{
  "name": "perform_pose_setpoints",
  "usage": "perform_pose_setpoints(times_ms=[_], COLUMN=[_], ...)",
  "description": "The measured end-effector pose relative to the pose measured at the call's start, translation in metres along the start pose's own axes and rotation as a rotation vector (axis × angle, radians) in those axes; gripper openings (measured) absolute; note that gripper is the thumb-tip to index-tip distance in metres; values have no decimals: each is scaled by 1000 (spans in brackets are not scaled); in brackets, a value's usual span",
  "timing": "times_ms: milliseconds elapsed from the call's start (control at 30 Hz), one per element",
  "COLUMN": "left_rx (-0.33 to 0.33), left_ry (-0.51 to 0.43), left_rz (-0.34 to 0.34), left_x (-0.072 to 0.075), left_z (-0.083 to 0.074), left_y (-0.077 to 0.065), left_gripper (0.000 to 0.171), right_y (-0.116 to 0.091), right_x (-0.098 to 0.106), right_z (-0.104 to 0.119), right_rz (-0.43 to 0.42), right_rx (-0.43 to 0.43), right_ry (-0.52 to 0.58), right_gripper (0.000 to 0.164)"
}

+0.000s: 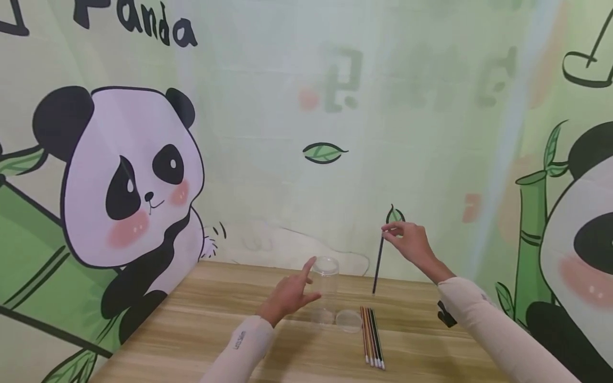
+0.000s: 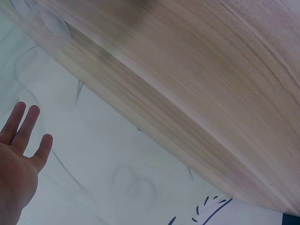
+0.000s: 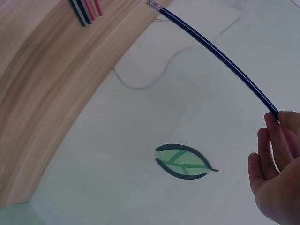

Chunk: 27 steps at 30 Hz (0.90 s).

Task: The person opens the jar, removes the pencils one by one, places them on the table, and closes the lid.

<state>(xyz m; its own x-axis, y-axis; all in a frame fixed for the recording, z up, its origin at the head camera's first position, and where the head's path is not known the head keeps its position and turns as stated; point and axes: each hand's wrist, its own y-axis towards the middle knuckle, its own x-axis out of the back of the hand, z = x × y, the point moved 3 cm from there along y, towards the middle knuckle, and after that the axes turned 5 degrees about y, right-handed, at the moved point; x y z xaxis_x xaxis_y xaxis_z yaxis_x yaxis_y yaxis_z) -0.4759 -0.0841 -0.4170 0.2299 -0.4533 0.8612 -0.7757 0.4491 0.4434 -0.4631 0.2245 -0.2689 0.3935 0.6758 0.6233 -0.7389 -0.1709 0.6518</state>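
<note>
My right hand (image 1: 407, 242) pinches a dark blue pencil (image 1: 378, 263) near its upper end. The pencil hangs down at a slight slant over the far part of the table, its silvery eraser end lowest; in the right wrist view the pencil (image 3: 218, 56) shows at full length. Beside a clear cylindrical jar (image 1: 328, 298), my left hand (image 1: 289, 295) has its fingers extended, the index fingertip right at the rim. No lid covers the jar's top. In the left wrist view the left hand (image 2: 18, 164) shows spread fingers, with nothing in them.
A clear round lid (image 1: 349, 321) lies right of the jar's base. Several pencils (image 1: 372, 338) lie in a row to its right, eraser ends toward me. The wooden table (image 1: 191, 330) meets a panda-printed cloth backdrop (image 1: 268, 186) at its far edge.
</note>
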Motion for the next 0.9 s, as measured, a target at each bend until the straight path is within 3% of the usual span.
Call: perform_pose_setpoints(times_ms=[533,900], left_rx=[8,-3], left_ry=[-7,15], left_rz=[11,2], left_x=[3,2], left_z=[0,0], left_y=[-4,-2], left_gripper=[94,94], right_y=[-54,-77], right_x=[-34,-50], right_z=[-54,-85], right_rz=[119,137], right_rx=[-120,-181], right_ry=[25,54], right_gripper=[16,19])
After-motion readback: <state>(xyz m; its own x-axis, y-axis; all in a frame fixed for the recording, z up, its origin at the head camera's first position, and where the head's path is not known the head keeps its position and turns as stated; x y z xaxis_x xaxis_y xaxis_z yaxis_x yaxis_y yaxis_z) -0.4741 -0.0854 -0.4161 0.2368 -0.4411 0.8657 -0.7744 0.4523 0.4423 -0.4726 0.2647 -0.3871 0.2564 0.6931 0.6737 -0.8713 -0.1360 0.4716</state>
